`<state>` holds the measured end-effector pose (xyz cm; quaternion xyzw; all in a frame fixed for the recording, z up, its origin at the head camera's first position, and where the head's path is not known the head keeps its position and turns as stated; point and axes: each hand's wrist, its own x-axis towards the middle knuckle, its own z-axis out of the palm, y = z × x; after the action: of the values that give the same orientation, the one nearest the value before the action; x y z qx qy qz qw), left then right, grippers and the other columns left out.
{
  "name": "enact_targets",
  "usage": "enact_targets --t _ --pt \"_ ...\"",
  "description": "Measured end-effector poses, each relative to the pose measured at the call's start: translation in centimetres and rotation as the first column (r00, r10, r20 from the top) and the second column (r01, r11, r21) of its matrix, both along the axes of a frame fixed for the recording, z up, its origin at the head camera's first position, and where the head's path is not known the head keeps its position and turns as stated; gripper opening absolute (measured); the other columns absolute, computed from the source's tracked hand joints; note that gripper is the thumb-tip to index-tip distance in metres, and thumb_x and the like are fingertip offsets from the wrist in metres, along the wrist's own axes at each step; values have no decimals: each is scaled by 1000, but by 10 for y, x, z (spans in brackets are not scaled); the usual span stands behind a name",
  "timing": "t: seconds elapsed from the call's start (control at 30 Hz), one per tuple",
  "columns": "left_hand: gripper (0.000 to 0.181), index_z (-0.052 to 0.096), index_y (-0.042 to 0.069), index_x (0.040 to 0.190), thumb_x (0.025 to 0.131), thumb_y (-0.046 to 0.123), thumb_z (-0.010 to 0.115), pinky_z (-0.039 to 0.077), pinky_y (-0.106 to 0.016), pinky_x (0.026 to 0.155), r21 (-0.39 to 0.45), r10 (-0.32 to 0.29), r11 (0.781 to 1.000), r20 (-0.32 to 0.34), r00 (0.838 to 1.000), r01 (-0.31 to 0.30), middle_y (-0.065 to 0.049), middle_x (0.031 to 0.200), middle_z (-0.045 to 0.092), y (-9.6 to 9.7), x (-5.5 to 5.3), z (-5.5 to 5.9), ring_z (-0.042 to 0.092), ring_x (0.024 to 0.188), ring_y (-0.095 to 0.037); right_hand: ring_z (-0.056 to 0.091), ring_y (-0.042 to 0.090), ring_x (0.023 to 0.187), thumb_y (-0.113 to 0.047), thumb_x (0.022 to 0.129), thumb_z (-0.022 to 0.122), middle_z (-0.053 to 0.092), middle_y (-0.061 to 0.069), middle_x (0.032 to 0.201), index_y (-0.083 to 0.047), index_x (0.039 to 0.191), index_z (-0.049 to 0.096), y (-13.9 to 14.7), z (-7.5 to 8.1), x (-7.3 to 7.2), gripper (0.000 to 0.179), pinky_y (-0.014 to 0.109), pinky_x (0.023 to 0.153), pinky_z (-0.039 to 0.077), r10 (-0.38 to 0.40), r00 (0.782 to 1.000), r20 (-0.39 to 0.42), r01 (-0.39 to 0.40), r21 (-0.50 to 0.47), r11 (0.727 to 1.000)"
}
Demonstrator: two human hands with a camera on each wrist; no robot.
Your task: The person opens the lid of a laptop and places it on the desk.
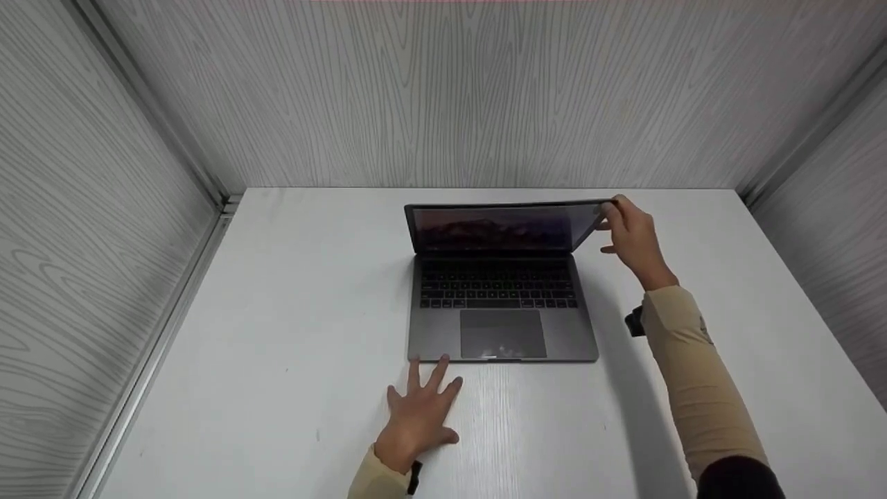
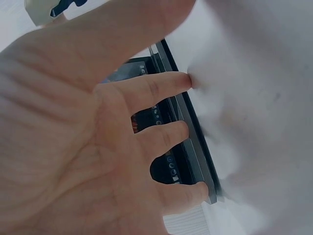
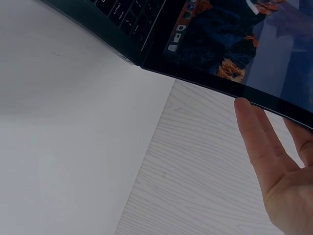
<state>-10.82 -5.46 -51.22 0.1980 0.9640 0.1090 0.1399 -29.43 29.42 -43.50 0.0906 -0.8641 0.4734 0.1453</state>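
A grey laptop (image 1: 435, 333) sits on the white table with its lid (image 1: 410, 229) raised and its keyboard (image 1: 499, 284) facing the person. My right hand (image 1: 632, 235) grips the lid at its upper right corner. In the right wrist view, that hand's fingertips (image 3: 241, 102) meet the edge of the lit screen (image 3: 274, 58). My left hand (image 1: 418, 414) lies palm down with spread fingers, its fingertips right at the laptop's front left edge. From the left wrist view, the palm (image 2: 73, 147) covers much of the laptop, whose front edge (image 2: 195, 142) passes behind the fingertips.
The white table (image 1: 312, 291) surrounds the laptop. Grey wood-grain panels stand at the back (image 1: 443, 90), on the left (image 1: 83, 208) and on the right (image 1: 838, 229). A metal rail (image 1: 173, 291) runs along the table's left side.
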Motion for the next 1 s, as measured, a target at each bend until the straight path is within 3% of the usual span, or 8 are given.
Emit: enact_targets --t 0.2,0.63,0.9,1.0 --pt "86 60 14 142 67 40 94 38 -80 91 0 1 1000 2 1000 -1 -13 161 34 0 0 -1 24 144 -55 67 48 105 -25 111 40 65 30 110 11 108 56 -2 7 3 39 31 56 59 10 999 37 -10 -19 1000" --pt "86 60 15 142 67 41 93 36 -80 93 -5 23 1000 30 999 -23 -12 162 33 -1 2 -4 21 146 -53 68 45 103 -31 111 40 64 26 110 9 113 57 -4 5 -7 43 28 55 59 -6 998 64 8 -23 1000" --pt "88 60 14 142 66 41 93 34 -82 93 8 32 999 43 999 -33 -13 162 32 -3 3 -5 19 146 -55 65 53 105 -19 111 39 61 33 112 15 112 54 -17 24 3 38 37 58 60 17 995 95 -12 -50 999" --pt "88 59 14 143 66 41 93 33 -82 94 10 32 999 40 999 -33 -13 162 32 -3 3 -5 19 146 -55 65 52 104 -21 111 39 61 32 111 15 112 55 -16 24 1 39 36 57 60 23 996 91 -19 -46 999"
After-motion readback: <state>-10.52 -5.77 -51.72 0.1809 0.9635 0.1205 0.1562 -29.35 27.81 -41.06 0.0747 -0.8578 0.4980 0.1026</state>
